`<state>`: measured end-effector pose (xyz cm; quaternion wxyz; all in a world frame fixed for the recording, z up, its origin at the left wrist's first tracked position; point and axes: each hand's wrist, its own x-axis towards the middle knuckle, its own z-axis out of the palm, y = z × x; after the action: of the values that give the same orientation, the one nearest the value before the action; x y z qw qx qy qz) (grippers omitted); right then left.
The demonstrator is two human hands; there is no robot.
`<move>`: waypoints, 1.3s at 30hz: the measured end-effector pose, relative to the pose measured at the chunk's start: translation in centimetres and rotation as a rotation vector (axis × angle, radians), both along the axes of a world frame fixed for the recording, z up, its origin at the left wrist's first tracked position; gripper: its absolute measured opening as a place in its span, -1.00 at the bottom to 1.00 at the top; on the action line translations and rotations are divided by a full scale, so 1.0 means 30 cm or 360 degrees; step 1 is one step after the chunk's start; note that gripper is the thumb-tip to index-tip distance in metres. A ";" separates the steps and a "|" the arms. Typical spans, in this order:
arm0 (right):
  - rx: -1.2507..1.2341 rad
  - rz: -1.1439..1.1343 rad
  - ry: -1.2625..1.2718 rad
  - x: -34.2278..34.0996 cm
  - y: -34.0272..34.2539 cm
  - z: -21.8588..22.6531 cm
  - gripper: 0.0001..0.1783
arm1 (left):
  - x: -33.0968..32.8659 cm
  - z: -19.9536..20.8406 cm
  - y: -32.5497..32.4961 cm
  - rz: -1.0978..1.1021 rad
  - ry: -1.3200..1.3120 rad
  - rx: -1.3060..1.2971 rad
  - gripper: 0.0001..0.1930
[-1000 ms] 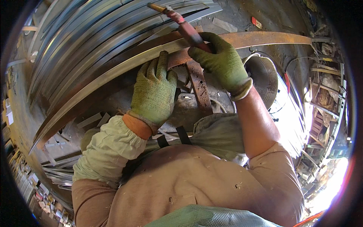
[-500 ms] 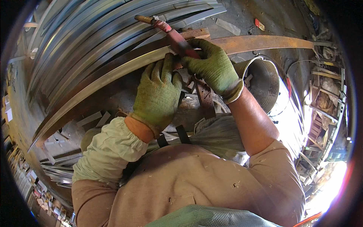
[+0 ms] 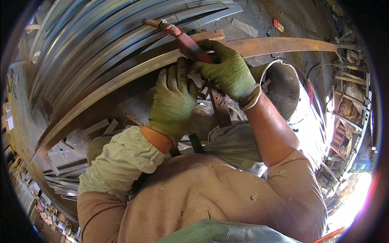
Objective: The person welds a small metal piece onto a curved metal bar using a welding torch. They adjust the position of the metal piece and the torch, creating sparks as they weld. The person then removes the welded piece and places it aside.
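Observation:
My right hand [image 3: 227, 71], in a green work glove, is closed around the lower end of a flat red tool [image 3: 192, 46]. Its brown rod-like end [image 3: 150, 22] points up and left, and a red and white wrap covers the part between. My left hand [image 3: 172, 99], gloved in the same green, has its fingers stretched out beside the end of a long pale metal strip [image 3: 121, 80]. One fingertip touches the strip there; the thumb lies toward my right hand. The tool crosses over the strip's end, and my right fingers hide its lower tip.
Long metal profiles [image 3: 93, 36] lie side by side at the far left. A rusty flat bar [image 3: 279, 46] runs rightward behind my right hand. Right of that hand is an open metal cylinder [image 3: 283, 87]. A rusty upright piece [image 3: 219, 106] stands below my hands. Scrap strips [image 3: 97, 126] lie at left.
My left hand has shifted slightly to the right, its fingers drawing a little lower along the strip. The red tool has moved slightly left in my right hand.

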<state>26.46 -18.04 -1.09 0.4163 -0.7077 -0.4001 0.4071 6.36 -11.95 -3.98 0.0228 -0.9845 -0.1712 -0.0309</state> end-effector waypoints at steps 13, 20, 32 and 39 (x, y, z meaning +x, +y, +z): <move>-0.0186 -0.0391 0.0274 0.128 -0.152 0.260 -0.43 | 0.010 0.024 -0.016 0.0035 0.0148 -0.0052 -0.54; -0.0382 -0.0633 0.0029 0.170 -0.241 0.286 -0.41 | 0.021 0.036 -0.023 0.0026 0.0248 -0.0033 -0.54; -0.0249 -0.0536 -0.0015 0.195 -0.244 0.248 -0.44 | 0.042 0.159 0.105 0.0111 0.0000 -0.0242 -0.50; -0.0172 -0.0580 0.0100 0.200 -0.262 0.238 -0.42 | 0.057 0.057 0.292 0.0259 -0.0469 -0.0172 -0.27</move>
<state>32.48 -25.90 6.05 0.4568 -0.7767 -0.2297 0.3678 8.08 -3.19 -2.28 -0.0529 -0.9520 -0.2532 -0.1637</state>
